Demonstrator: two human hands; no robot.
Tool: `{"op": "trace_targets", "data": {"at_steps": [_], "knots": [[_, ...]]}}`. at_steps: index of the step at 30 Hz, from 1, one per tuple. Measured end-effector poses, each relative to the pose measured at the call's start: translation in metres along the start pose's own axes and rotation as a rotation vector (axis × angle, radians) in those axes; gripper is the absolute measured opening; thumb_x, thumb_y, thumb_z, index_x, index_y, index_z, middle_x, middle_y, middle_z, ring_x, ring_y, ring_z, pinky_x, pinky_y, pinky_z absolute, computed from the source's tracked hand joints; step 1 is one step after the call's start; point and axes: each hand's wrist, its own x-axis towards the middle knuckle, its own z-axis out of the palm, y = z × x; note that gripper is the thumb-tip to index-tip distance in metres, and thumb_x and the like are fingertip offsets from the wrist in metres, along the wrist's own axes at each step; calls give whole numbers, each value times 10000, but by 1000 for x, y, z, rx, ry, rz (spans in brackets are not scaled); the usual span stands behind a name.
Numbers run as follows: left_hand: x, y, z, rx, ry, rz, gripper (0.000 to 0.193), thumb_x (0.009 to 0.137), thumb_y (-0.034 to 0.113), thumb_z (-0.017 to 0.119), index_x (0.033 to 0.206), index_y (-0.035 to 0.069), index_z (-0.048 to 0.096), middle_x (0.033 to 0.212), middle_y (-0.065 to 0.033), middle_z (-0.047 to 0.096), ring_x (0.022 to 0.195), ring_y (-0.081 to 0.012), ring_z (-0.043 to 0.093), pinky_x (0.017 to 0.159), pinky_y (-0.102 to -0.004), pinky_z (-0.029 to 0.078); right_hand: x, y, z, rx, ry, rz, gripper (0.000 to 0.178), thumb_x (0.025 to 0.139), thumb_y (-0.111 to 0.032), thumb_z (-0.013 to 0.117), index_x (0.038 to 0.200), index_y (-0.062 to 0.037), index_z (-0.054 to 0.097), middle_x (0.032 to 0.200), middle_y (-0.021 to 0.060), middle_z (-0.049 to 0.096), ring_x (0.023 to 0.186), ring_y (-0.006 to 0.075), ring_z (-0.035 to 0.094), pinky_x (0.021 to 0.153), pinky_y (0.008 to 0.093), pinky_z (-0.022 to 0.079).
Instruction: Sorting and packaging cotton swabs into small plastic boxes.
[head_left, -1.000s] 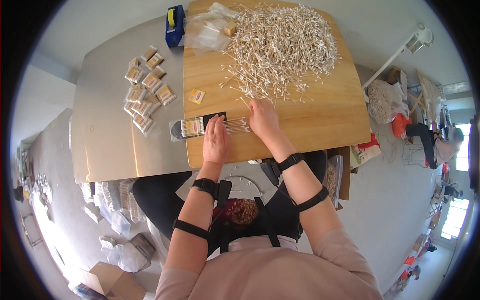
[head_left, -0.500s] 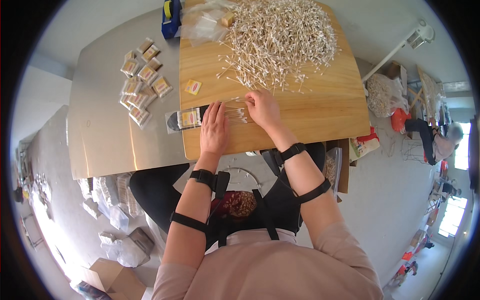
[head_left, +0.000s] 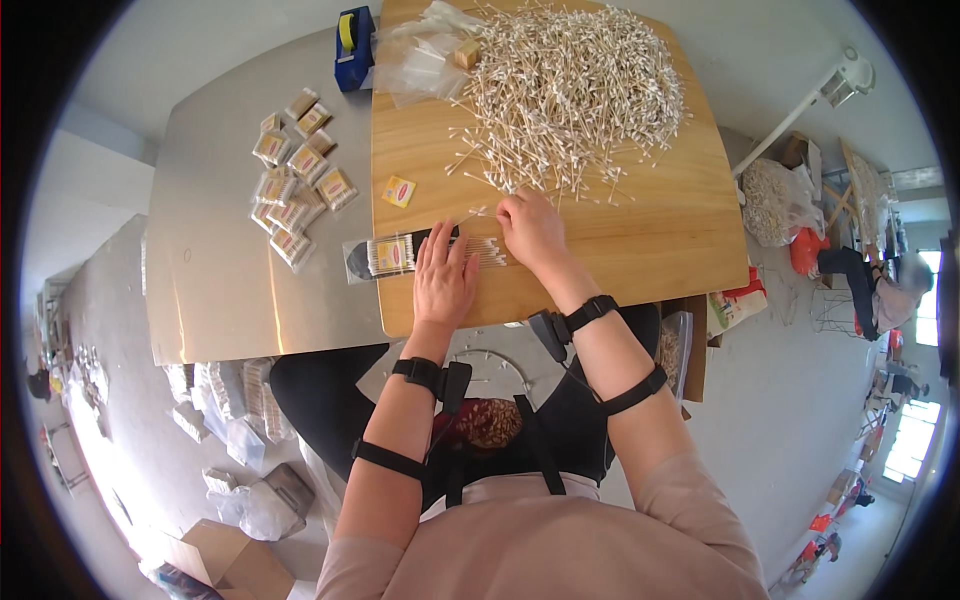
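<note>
My left hand (head_left: 445,285) lies flat with its fingers stretched out, over the black strip and loose cotton swabs (head_left: 488,252) on the wooden board. Beside its fingertips is a clear bag (head_left: 357,262) with swabs and a yellow-and-white label card (head_left: 393,254) in it, reaching past the board's left edge. My right hand (head_left: 535,232) is closed in a pinch at the near edge of a big heap of cotton swabs (head_left: 580,90). Whatever its fingertips hold is too small to make out. Another yellow label card (head_left: 399,191) rests on the board beyond my left hand.
Several filled swab packs (head_left: 290,213) are piled on the metal tabletop (head_left: 215,275) at left. A blue tape dispenser (head_left: 353,62) and clear plastic bags (head_left: 415,62) are at the back. Far right, a person (head_left: 893,298) sits beyond a big bag of swabs (head_left: 768,200).
My right hand has moved off the loose swabs by my left hand toward the heap's edge. My left fingers have spread a little. The whole view has shifted slightly.
</note>
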Motion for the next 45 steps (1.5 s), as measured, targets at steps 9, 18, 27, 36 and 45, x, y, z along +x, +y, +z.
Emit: {"op": "trace_targets", "data": {"at_steps": [9,18,27,36,45], "knots": [[0,-3,3,-34,7,-6,398,945,250,558,1269,20,571,1382,-134,520,1356,-305,424,1152,-463,300,-13,11,-10,15,-51,92,34,807,-92,683,791,-86,653,867,72,616,880,297,606,725,417,516],[-2,-4,1,-117,4,-5,448,971,299,526,1329,31,496,1366,-153,524,1347,-327,432,1157,-480,283,14,4,3,-9,-25,12,39,795,-89,692,778,-89,657,826,61,623,857,284,617,705,405,512],[-1,-4,5,-91,29,-11,497,991,304,494,1415,55,430,1453,-146,455,1401,-316,365,1178,-487,242,-1,-14,6,199,-99,-17,38,785,-90,678,817,-94,697,846,76,652,879,297,630,762,408,516],[-4,-9,5,-106,14,-15,488,1004,307,462,1421,55,437,1436,-151,481,1389,-336,383,1168,-498,246,-67,-11,-5,-68,-31,-133,620,881,-263,662,1382,33,450,1378,217,511,1325,357,445,1111,466,337],[-5,-12,9,85,-103,100,581,1016,378,406,1512,88,315,1567,-155,303,1463,-326,251,1196,-476,183,-62,-24,19,-250,-101,-112,737,918,-394,532,1475,46,334,1515,217,381,1448,327,301,1197,499,174]]}}
